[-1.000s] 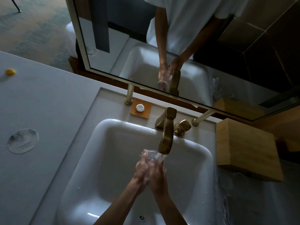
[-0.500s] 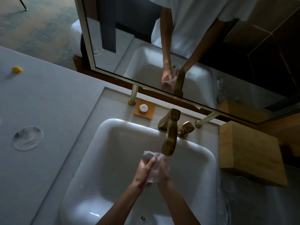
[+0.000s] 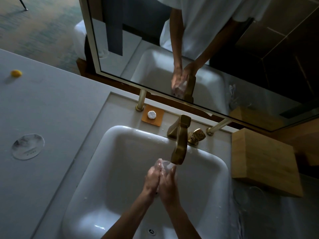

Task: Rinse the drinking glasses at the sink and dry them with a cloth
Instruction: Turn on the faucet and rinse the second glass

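A clear drinking glass (image 3: pixel 163 165) is held under the spout of the brass tap (image 3: pixel 180 145), over the white sink basin (image 3: pixel 110 169). My left hand (image 3: pixel 152 180) and my right hand (image 3: pixel 168 183) are wrapped round it from both sides, fingers curled on the glass, and they hide most of it. Water runs onto the glass's upper end. Two more clear glasses (image 3: pixel 248 195) stand in the dark on the counter right of the sink, hard to make out.
A wooden box (image 3: pixel 264 161) sits right of the tap beside the brass handle (image 3: pixel 197 136). An orange dish with a small white soap (image 3: pixel 152 115) lies behind the basin. On the left counter (image 3: pixel 51 118) are a round coaster (image 3: pixel 27 146) and a small yellow object (image 3: pixel 16 73). A mirror (image 3: pixel 215 66) hangs behind.
My hands have shifted round the glass under the running tap, now pressed closer together with the fingers pointing toward the spout. The view has drifted slightly.
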Tool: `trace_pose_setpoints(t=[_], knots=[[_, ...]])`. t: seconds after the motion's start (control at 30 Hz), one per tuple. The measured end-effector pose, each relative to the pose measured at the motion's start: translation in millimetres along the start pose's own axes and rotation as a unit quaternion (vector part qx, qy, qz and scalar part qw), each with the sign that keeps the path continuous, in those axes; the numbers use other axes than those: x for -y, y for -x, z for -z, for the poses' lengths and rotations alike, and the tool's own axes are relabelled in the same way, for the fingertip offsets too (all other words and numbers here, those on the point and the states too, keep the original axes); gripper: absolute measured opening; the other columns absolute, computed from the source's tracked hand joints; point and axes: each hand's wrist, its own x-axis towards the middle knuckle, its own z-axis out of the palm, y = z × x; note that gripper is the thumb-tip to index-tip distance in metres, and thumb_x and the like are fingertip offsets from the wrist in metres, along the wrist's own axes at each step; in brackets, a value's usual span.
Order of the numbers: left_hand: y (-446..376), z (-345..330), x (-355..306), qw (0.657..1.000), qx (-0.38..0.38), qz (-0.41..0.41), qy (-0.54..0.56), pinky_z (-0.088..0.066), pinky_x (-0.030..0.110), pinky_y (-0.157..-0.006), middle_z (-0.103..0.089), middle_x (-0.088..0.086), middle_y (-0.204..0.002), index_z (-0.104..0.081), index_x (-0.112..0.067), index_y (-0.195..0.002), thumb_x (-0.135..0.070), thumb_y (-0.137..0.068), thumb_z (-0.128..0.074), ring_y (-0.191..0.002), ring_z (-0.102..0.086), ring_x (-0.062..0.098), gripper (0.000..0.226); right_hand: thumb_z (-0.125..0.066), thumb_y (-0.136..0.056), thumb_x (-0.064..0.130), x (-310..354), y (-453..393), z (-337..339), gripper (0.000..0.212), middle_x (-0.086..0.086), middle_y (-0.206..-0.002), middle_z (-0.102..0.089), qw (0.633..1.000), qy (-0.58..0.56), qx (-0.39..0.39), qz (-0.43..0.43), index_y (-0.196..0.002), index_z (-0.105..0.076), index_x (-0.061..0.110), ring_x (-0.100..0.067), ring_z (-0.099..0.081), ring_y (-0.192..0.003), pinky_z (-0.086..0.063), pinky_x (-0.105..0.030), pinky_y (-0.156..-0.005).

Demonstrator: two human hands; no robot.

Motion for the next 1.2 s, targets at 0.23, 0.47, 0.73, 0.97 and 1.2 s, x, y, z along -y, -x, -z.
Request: trace_pose_setpoints(t=[0.23,0.47,0.73,0.97,1.2], knots=[[1,-1,-1,1.0,-0.002,-0.003,0.011,-0.061,0.043,-0.081,-0.078,0.014,-0.099,-0.073,-0.016,-0.108,-0.056,-0.099,-0.045,-0.092,-0.075,0.029,0.05,-0.04,-0.103,0.013,10,-23,5,0.023,-0.016,-0.097,-0.068,0.983,-0.157,0.006,-0.098,-0.101,-0.062,0.006,-0.032,-0.065,-0.091,-0.053,-0.047,-0.082],[2,3,-5,0.996,0.04,0.017,0.082,-0.061,0.034,-0.075,-0.078,0.014,-0.105,-0.071,-0.01,-0.112,-0.052,-0.094,-0.05,-0.097,-0.075,0.027,0.05,-0.028,-0.106,0.032,6,-22,5,0.043,-0.007,-0.09,-0.073,0.942,-0.257,0.017,-0.213,-0.108,-0.064,0.009,-0.025,-0.07,-0.083,-0.055,-0.037,-0.074],[6,1,-2,1.0,-0.029,0.01,-0.006,-0.057,0.056,-0.09,-0.076,0.014,-0.1,-0.066,-0.007,-0.107,-0.063,-0.077,-0.071,-0.093,-0.073,0.032,0.064,-0.036,-0.104,0.016,7,-18,6,0.03,-0.019,-0.108,-0.066,0.964,-0.2,0.039,-0.171,-0.122,-0.055,0.001,-0.028,-0.069,-0.089,-0.054,-0.041,-0.077],[2,-2,-8,0.995,-0.023,0.038,-0.09,-0.053,0.048,-0.099,-0.077,0.006,-0.104,-0.075,-0.023,-0.102,-0.067,-0.096,-0.039,-0.104,-0.07,0.027,0.057,-0.041,-0.104,0.012,16,3,1,0.025,0.007,-0.115,-0.061,0.999,0.017,-0.004,-0.045,-0.125,-0.047,0.025,-0.003,-0.063,-0.099,-0.047,-0.019,-0.091],[8,-2,-8,0.997,-0.022,0.032,-0.059,-0.058,0.052,-0.09,-0.075,0.018,-0.105,-0.073,-0.015,-0.105,-0.073,-0.084,-0.044,-0.097,-0.071,0.033,0.068,-0.042,-0.104,0.016,14,-21,5,0.03,-0.01,-0.088,-0.073,0.976,-0.163,-0.036,-0.14,-0.096,-0.071,0.009,-0.025,-0.07,-0.079,-0.055,-0.032,-0.066]])
